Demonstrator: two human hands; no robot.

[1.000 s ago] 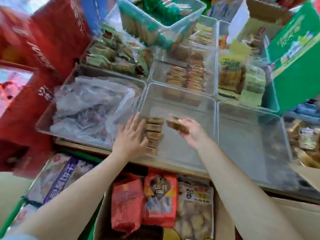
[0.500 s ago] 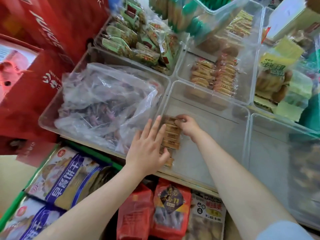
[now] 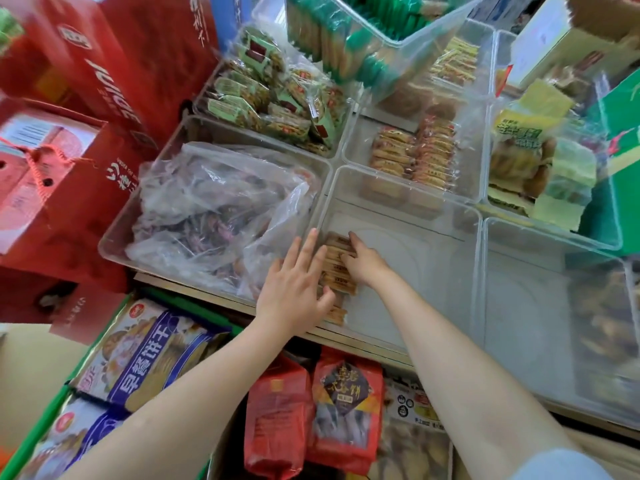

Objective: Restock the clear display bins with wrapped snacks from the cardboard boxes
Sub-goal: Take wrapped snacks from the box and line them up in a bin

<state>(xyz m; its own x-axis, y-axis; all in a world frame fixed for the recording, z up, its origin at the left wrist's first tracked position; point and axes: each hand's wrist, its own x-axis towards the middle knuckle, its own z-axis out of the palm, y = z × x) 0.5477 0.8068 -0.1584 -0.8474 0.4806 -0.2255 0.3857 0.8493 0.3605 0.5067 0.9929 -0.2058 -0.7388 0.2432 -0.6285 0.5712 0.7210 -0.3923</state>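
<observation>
Left hand (image 3: 294,289): fingers straight and spread, palm against the outer left side of the snack row, evidently bracing it so it stays square.
Right hand (image 3: 363,263): fingers curled down onto the upper packets of the row; whether it pinches one or only presses cannot be told.
Snack row (image 3: 337,271): brown wrapped bars stacked in one column along the left wall of the near middle bin.
Near middle bin (image 3: 415,258): clear, otherwise mostly bare floor.
Left bin (image 3: 117,237): crumpled plastic bag (image 3: 214,216) of dark items.
Far middle bin (image 3: 356,133): two rows of orange-wrapped biscuits (image 3: 415,157).
Right near bin (image 3: 554,306): contents blurred.
Cardboard box (image 3: 346,410): below the shelf edge, holding red snack bags.
</observation>
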